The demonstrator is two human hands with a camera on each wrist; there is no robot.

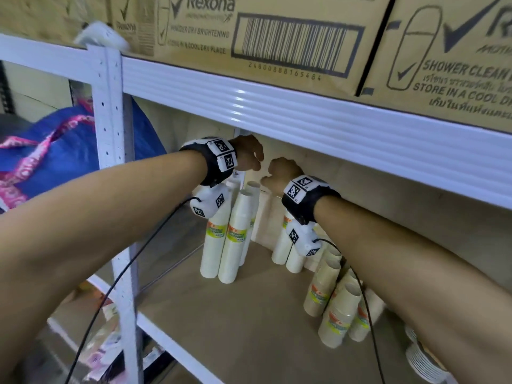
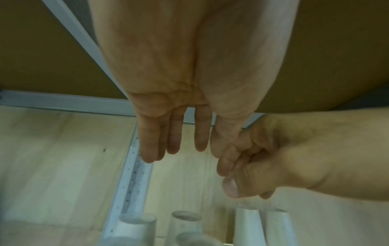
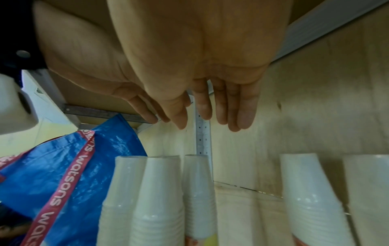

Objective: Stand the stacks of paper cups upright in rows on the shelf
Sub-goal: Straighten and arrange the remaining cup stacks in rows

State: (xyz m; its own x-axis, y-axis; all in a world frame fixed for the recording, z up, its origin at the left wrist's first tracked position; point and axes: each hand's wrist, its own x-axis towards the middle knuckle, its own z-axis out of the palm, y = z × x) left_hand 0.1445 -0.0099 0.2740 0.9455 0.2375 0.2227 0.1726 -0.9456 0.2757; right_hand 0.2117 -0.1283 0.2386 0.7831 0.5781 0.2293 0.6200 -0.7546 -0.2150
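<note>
Both hands hang empty inside the shelf bay, close together above the cups. My left hand (image 1: pixel 250 156) (image 2: pixel 179 149) has straight, relaxed fingers. My right hand (image 1: pixel 278 174) (image 3: pixel 210 119) is loosely curled and grips nothing. Three white cup stacks (image 1: pixel 230 239) (image 3: pixel 160 191) stand upright in the back left corner, right below the hands. Two more white stacks (image 1: pixel 286 253) (image 3: pixel 305 191) stand by the back wall under my right wrist. Several brown cup stacks (image 1: pixel 332 303) stand leaning on each other to the right.
The wooden shelf board (image 1: pixel 235 322) is bare in front of the cups. A white beam (image 1: pixel 304 115) with cardboard boxes (image 1: pixel 277 37) on it runs just above the hands. A white upright post (image 1: pixel 110 134) and blue bag (image 1: pixel 55 151) are left. Stacked plates (image 1: pixel 421 356) sit lower right.
</note>
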